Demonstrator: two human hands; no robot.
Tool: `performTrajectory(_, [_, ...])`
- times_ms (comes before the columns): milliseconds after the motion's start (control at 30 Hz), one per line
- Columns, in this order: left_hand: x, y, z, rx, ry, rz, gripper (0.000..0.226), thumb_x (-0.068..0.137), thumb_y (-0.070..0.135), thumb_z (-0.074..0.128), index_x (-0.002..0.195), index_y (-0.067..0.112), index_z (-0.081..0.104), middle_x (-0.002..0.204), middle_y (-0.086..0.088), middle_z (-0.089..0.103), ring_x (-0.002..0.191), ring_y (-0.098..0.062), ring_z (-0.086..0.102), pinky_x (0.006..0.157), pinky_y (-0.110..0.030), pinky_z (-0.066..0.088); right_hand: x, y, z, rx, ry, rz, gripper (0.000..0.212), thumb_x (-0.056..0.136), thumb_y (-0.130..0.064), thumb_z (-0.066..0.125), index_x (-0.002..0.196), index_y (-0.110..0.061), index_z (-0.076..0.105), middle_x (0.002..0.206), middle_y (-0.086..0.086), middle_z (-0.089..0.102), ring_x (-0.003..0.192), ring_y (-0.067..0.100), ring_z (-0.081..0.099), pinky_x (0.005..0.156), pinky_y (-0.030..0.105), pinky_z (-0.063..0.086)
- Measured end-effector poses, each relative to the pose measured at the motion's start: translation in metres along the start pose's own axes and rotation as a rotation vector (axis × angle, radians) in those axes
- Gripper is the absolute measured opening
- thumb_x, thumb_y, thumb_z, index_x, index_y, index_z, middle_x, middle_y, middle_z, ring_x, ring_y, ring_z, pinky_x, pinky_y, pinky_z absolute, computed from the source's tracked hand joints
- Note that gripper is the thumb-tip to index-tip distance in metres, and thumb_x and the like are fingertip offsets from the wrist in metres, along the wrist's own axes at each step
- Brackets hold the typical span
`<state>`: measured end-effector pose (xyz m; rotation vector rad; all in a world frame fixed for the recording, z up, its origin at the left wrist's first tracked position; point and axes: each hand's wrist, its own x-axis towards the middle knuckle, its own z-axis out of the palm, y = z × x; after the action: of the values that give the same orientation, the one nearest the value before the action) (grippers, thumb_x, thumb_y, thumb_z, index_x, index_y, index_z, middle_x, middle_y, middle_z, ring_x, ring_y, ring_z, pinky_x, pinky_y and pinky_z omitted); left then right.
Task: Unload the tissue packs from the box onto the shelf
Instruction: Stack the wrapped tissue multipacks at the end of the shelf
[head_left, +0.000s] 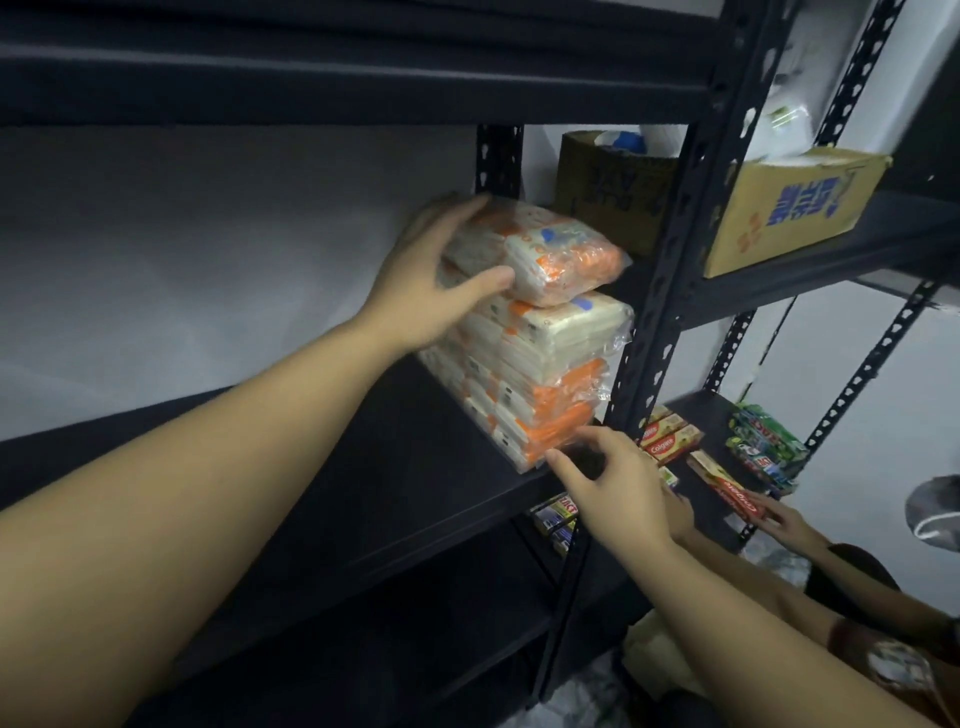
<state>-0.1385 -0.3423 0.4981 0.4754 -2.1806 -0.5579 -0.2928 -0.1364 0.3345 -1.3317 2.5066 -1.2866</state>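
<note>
One tissue pack (535, 254) sits gripped under left hand (441, 275), topping stack (530, 379).

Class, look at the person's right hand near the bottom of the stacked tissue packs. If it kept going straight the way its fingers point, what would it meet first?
The right hand points up and left at the bottom tissue pack of the stack. It would probably meet that pack's plastic wrap first; its fingertips look nearly on it already.

Both bare forearms reach forward. The left hand (436, 270) sits higher, fingers (447, 213) spread and thumb curled inward (a wide clasp); the right hand (613, 488), lower, extends loosely bent fingers.
</note>
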Motion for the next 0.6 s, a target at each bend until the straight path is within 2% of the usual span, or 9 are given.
performTrajectory(67, [0.014,0.016,-0.003,0.098,-0.148,0.062,0.089,0.080,0.073,0.063,0.158,0.038,0.038,0.164,0.005,0.034,0.150,-0.015,0.031,0.117,-0.031,0.027,0.004,0.000,0.004,0.044,0.007,0.024,0.054,0.090,-0.052,0.074,0.135,-0.024,0.066,0.129,-0.008,0.065,0.118,0.011,0.060,0.093,0.024,0.044])
performTrajectory(133, [0.022,0.025,0.001,0.168,-0.271,0.100,0.089,0.080,0.076,0.061,0.159,0.042,0.035,0.167,0.007,0.031,0.153,-0.015,0.028,0.122,-0.037,0.025,0.005,0.001,0.007,0.084,0.017,0.047,0.057,0.088,-0.053,0.075,0.136,-0.023,0.065,0.129,-0.007,0.064,0.118,0.012,0.060,0.096,0.029,0.049])
performTrajectory(200, [0.025,0.027,0.007,0.207,-0.326,0.117,0.085,0.082,0.077,0.060,0.157,0.043,0.039,0.166,0.008,0.033,0.152,-0.014,0.029,0.124,-0.042,0.027,0.005,0.003,0.009,0.116,0.028,0.060,0.059,0.086,-0.054,0.077,0.135,-0.023,0.065,0.127,-0.009,0.063,0.115,0.009,0.059,0.096,0.030,0.051])
performTrajectory(300, [0.025,0.029,0.013,0.228,-0.313,0.093,0.081,0.078,0.078,0.063,0.150,0.043,0.049,0.160,0.007,0.041,0.146,-0.015,0.038,0.120,-0.043,0.033,0.005,0.005,0.013,0.156,0.027,0.082,0.062,0.083,-0.054,0.081,0.134,-0.022,0.064,0.124,-0.012,0.060,0.110,0.004,0.055,0.091,0.024,0.046])
performTrajectory(433, [0.023,0.031,0.015,0.209,-0.264,0.080,0.079,0.071,0.075,0.073,0.141,0.041,0.058,0.149,0.008,0.049,0.134,-0.012,0.047,0.116,-0.041,0.040,0.008,0.005,0.018,0.200,0.043,0.098,0.063,0.081,-0.051,0.084,0.133,-0.021,0.065,0.116,-0.016,0.056,0.106,0.003,0.055,0.089,0.023,0.046])
performTrajectory(600, [0.020,0.027,0.018,0.211,-0.210,0.068,0.076,0.070,0.073,0.075,0.138,0.041,0.059,0.146,0.009,0.052,0.132,-0.013,0.049,0.114,-0.040,0.043,0.006,0.007,0.023,0.306,0.060,0.086,0.072,0.081,-0.048,0.085,0.143,-0.031,0.054,0.121,-0.017,0.052,0.112,0.004,0.056,0.099,0.029,0.052])
